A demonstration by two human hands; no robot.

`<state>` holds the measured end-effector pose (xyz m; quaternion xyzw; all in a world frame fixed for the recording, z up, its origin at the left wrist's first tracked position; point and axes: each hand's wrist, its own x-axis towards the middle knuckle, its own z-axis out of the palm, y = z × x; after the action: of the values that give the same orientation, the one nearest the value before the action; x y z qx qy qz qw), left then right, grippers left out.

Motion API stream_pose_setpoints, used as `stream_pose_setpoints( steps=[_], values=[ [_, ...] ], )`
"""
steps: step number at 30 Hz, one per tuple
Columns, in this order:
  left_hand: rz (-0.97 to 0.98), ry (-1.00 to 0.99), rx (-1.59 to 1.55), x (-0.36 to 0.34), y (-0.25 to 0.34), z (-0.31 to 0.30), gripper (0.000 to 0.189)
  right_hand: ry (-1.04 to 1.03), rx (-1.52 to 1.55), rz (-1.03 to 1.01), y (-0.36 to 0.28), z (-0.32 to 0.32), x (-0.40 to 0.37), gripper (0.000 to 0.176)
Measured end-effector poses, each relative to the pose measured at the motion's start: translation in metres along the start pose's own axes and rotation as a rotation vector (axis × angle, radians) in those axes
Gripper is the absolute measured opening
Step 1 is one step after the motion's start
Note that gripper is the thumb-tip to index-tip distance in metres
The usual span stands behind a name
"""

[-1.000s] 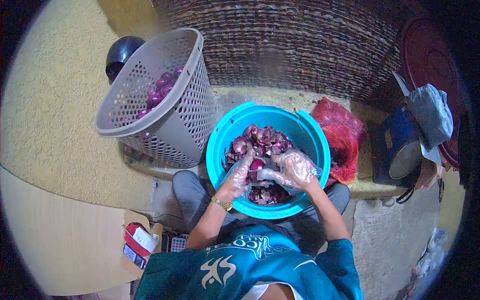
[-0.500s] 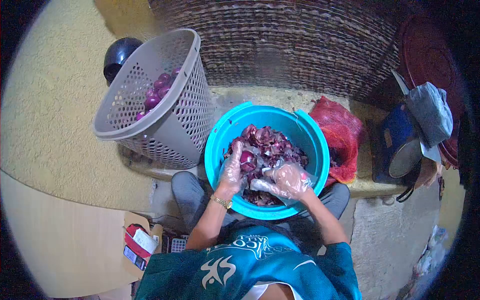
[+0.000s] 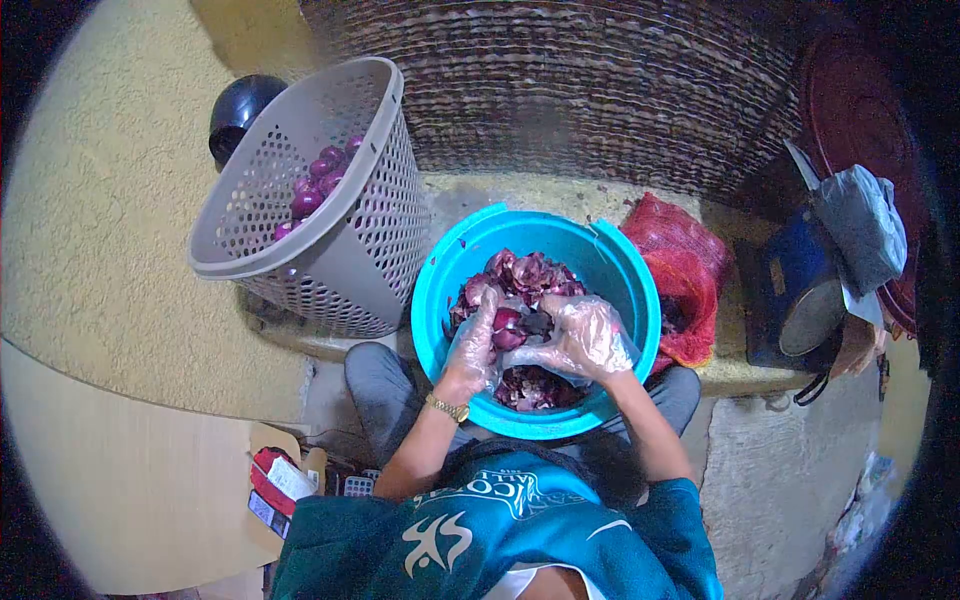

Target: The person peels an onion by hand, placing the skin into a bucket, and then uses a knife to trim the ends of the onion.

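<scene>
A turquoise tub stands between my knees, with red onions and loose dark skins in it. Over the tub, my left hand, in a clear plastic glove, is closed on a purple onion. My right hand, also gloved, is just right of that onion, its thumb and fingers curved around a dark piece of skin beside it. The glove and skins partly hide the right fingertips.
A tall grey perforated basket with purple onions stands at the left, a black bowl behind it. Right of the tub lies a red mesh sack. Farther right is a blue container with a grey bag.
My right hand has shifted slightly up and its fingers have come beside the onion, where dark skin now shows. My left hand still holds the onion, slightly farther right.
</scene>
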<state>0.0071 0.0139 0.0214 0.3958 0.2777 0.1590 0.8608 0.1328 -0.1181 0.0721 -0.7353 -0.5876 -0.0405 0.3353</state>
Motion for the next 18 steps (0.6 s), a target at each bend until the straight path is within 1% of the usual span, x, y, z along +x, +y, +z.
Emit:
stream_pose_setpoints(
  steps=[1,2,3,4,6,7,9,10,11,12,13,15,16,17,18],
  values=[
    [0.000,0.000,0.000,0.001,-0.001,-0.001,0.058,-0.011,-0.006,0.003,-0.003,-0.001,0.001,0.062],
    [0.017,-0.044,0.008,0.001,-0.002,-0.003,0.054,-0.011,-0.006,0.003,-0.004,0.000,0.001,0.062],
    [0.034,-0.087,0.016,0.002,-0.002,-0.003,0.050,-0.015,-0.006,0.015,-0.005,0.001,0.001,0.059],
    [0.035,-0.087,0.017,0.002,-0.004,-0.004,0.050,-0.018,-0.006,0.027,-0.006,0.002,0.000,0.056],
    [0.090,-0.067,0.070,0.000,-0.007,-0.001,0.062,-0.028,-0.011,0.032,-0.002,0.007,-0.003,0.054],
    [0.090,-0.068,0.071,-0.003,-0.006,-0.001,0.062,-0.037,-0.016,0.037,0.000,0.010,-0.004,0.053],
    [-0.032,-0.082,0.015,-0.012,0.000,-0.001,0.055,-0.063,-0.017,0.068,0.003,0.012,-0.008,0.052],
    [-0.031,-0.082,0.015,-0.012,0.000,-0.002,0.055,-0.088,-0.018,0.098,0.005,0.012,-0.009,0.052],
    [-0.017,-0.108,-0.069,-0.011,0.000,-0.003,0.046,-0.089,-0.017,0.099,0.007,0.012,-0.009,0.052],
    [-0.002,-0.133,-0.152,-0.011,0.000,-0.004,0.036,-0.162,-0.011,0.125,0.008,0.012,-0.010,0.053],
    [-0.002,-0.133,-0.152,-0.010,0.000,-0.004,0.036,-0.234,-0.006,0.151,0.009,0.012,-0.010,0.054],
    [-0.028,-0.142,-0.274,-0.005,-0.001,-0.005,0.034,-0.271,0.017,0.138,0.005,0.010,-0.011,0.053],
    [-0.028,-0.141,-0.274,0.001,-0.002,-0.009,0.034,-0.308,0.041,0.125,0.002,0.010,-0.013,0.052],
    [-0.006,-0.117,-0.288,0.008,-0.003,-0.017,0.036,-0.251,0.099,0.080,-0.001,0.012,-0.016,0.051],
    [0.014,-0.095,-0.303,0.013,0.000,-0.020,0.037,-0.250,0.097,0.083,0.000,0.012,-0.019,0.051]
  ],
)
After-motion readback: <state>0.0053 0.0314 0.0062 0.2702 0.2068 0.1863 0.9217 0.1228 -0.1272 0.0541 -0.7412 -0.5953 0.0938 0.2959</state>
